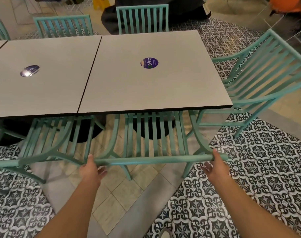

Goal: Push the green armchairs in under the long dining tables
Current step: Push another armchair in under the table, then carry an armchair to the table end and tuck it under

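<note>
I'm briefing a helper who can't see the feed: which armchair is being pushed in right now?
Find the right-hand grey table with the purple round sticker. The chair at its near edge is the one, seat partly under the top. Unlike its neighbours, both hands are on its top rail.

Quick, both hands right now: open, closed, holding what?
Left hand: on the top rail of the green armchair; thumb over it, fingers loose beneath.
Right hand: grips the same rail near its right end.

Round sticker (149, 62) on table (129, 86) reads "ClayG"
</note>
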Demonstrator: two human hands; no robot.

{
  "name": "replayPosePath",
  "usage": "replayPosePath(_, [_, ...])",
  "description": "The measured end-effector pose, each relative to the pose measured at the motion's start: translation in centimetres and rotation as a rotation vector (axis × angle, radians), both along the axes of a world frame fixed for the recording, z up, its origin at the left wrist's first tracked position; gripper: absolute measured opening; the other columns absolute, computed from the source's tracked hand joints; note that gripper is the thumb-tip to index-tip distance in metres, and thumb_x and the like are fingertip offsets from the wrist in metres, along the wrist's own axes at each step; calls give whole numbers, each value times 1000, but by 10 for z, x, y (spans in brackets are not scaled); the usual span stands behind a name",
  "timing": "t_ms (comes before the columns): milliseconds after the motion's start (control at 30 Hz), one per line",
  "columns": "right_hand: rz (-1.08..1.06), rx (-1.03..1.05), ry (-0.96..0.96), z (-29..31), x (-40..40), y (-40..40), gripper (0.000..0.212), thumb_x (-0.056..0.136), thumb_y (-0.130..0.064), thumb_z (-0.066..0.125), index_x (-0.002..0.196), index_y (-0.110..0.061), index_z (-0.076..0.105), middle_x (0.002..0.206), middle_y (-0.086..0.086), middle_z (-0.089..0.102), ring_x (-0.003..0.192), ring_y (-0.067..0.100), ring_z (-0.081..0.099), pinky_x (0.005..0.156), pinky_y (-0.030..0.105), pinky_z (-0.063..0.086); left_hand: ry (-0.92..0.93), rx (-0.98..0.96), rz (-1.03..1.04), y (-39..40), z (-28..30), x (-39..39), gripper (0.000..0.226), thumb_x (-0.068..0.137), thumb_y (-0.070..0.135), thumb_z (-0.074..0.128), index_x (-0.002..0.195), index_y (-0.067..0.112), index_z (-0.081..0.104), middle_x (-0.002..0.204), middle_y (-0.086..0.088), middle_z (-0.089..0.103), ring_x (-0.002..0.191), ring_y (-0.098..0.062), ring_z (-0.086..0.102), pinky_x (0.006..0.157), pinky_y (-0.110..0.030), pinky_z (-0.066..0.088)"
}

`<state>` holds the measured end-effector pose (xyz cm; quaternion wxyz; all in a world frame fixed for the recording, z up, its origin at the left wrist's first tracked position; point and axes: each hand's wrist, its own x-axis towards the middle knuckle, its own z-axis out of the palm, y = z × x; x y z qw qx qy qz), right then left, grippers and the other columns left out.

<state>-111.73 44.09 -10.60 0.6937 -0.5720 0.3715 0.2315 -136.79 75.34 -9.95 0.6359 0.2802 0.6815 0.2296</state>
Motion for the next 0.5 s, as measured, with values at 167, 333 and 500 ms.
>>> replayPosePath(167, [38, -29, -65, 5, 0, -8, 47, 90, -39, 62, 127, -11, 53, 117, 10, 65, 99, 22, 64, 90, 41, 52, 128, 27, -224, 17, 12, -23, 32, 100, 24, 52, 122, 1, 54, 112, -19, 62, 100, -34, 61, 77, -46, 54])
replayPosePath(333, [121, -197, -80, 13, -2, -2, 44, 91, -37, 61, 125, -9, 54, 114, 12, 63, 101, 26, 61, 88, 45, 54, 511, 318, -582, 29, 17, -19, 30, 96, 26, 52, 108, -1, 58, 89, -16, 56, 79, -30, 53, 71, -38, 45])
replayPosePath(500, [496, -614, -293, 46, -9, -21, 60, 92, -37, 58, 141, -11, 37, 128, 12, 54, 100, 27, 55, 88, 41, 48, 669, 724, -1109, 17, 57, 43, 38, 92, 38, 47, 114, 10, 61, 107, -10, 64, 96, -29, 59, 84, -40, 47])
